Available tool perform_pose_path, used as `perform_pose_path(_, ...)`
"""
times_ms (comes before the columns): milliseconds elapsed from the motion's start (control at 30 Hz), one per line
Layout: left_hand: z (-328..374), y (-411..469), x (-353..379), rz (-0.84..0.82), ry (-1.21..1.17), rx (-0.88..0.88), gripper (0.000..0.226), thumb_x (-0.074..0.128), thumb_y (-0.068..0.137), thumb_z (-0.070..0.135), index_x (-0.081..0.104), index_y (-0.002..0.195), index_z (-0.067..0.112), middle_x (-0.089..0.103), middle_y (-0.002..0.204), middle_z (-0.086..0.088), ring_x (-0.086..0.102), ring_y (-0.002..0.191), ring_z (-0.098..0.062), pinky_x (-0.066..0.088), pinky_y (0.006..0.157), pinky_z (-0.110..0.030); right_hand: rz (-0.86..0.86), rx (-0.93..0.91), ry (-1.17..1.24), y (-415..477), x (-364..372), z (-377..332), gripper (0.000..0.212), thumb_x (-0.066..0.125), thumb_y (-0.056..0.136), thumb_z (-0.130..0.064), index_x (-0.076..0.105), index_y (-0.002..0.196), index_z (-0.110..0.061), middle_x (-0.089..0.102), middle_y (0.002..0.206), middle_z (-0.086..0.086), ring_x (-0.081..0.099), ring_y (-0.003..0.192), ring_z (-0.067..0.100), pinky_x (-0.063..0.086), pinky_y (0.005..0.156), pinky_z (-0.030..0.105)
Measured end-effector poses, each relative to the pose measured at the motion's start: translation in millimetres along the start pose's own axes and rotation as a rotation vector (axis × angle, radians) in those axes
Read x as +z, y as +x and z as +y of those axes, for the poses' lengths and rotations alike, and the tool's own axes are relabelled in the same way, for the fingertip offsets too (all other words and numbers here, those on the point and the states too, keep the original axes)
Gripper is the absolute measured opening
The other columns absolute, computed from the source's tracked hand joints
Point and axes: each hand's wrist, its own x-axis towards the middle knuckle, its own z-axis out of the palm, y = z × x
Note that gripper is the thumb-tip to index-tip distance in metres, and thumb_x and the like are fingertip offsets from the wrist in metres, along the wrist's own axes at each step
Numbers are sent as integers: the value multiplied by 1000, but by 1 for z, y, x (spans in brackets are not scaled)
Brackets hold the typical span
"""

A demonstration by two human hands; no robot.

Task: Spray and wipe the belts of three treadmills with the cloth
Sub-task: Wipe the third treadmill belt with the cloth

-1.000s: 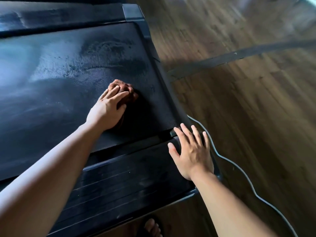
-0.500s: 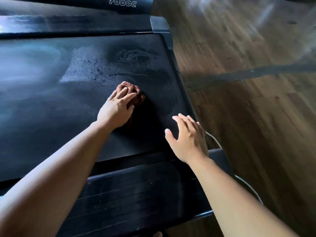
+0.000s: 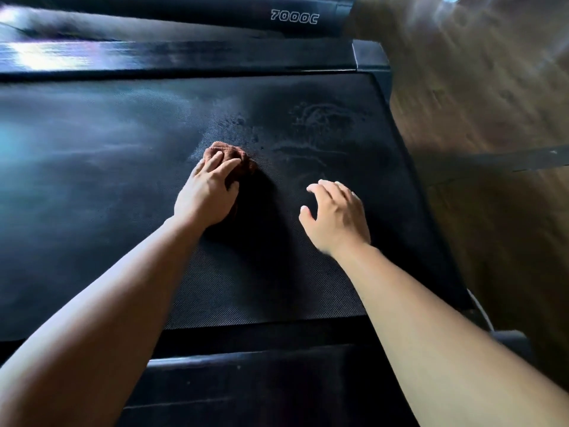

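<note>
A black treadmill belt [image 3: 123,180] fills most of the view, with damp spray marks near its far right part. My left hand [image 3: 209,192] presses a bunched brown cloth [image 3: 237,157] flat onto the belt near its middle. To the right of it, my right hand [image 3: 335,217] hovers over the belt with fingers spread, holding nothing. No spray bottle is in view.
The treadmill's black side rail [image 3: 372,58] runs along the right edge, and a cover marked 7000C [image 3: 294,16] lies beyond the belt. The black rear step [image 3: 261,386] is at the bottom. Wooden floor [image 3: 492,118] with a grey cable [image 3: 480,309] lies to the right.
My right hand has lifted off the treadmill's rear corner and moved forward over the belt. My left hand stays on the cloth, pushing it slightly forward. The view has shifted toward the belt.
</note>
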Motion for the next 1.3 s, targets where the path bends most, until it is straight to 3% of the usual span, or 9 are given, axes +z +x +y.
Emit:
perform_pose_path(133,-39,24,-8,35,23,-50,52,57,98,27,47,149,23,35,160,-11,24,151,-31,15,125,-37,-92,36,-98,40,12,2,54,46,97,-48,40,147,-29,28,161,2,18,150,28,9,121,52)
perform_pose_path(333,-77,75,-9,60,70,-213,55,47,94,33,44,149,26,32,162,-13,24,150,-35,18,125,-43,-55,130,-181,75,4,46,55,41,98,-53,38,148,-32,23,163,1,14,151,27,6,121,52)
perform_pose_path(500,-53,119,5,61,80,-257,56,42,97,28,39,153,21,24,165,-16,15,154,-35,10,126,-41,-116,181,-186,87,-1,76,59,33,98,-60,28,152,-38,13,166,-2,5,153,25,-1,122,51)
perform_pose_path(700,33,158,44,8,53,-102,56,41,94,28,42,150,29,32,161,-9,20,151,-33,16,124,-39,-91,171,-206,87,7,79,59,27,97,-61,23,152,-40,8,166,-4,1,153,22,-2,122,50)
perform_pose_path(933,115,120,74,-39,34,310,51,43,91,30,51,141,30,46,148,0,30,145,-26,25,120,-37,-53,167,-214,89,10,79,60,32,96,-61,27,151,-37,13,166,-4,5,153,23,1,122,51)
perform_pose_path(1100,63,72,54,11,-3,333,55,49,93,32,49,147,22,41,157,-6,28,149,-29,22,124,-40,-61,176,-212,88,10,79,59,30,95,-61,27,150,-40,12,166,-4,4,153,22,0,122,51)
perform_pose_path(1200,-1,67,26,66,2,232,51,58,93,23,52,144,21,45,153,-4,35,144,-29,25,121,-41,-48,171,-215,89,11,79,60,29,93,-62,28,149,-41,14,165,-4,6,153,23,1,122,52)
perform_pose_path(1300,-60,77,-4,77,66,49,54,52,89,32,52,142,25,48,150,-7,43,136,-33,35,116,-47,-25,162,-224,88,14,80,62,29,92,-63,29,149,-40,16,165,-3,9,152,25,3,122,53)
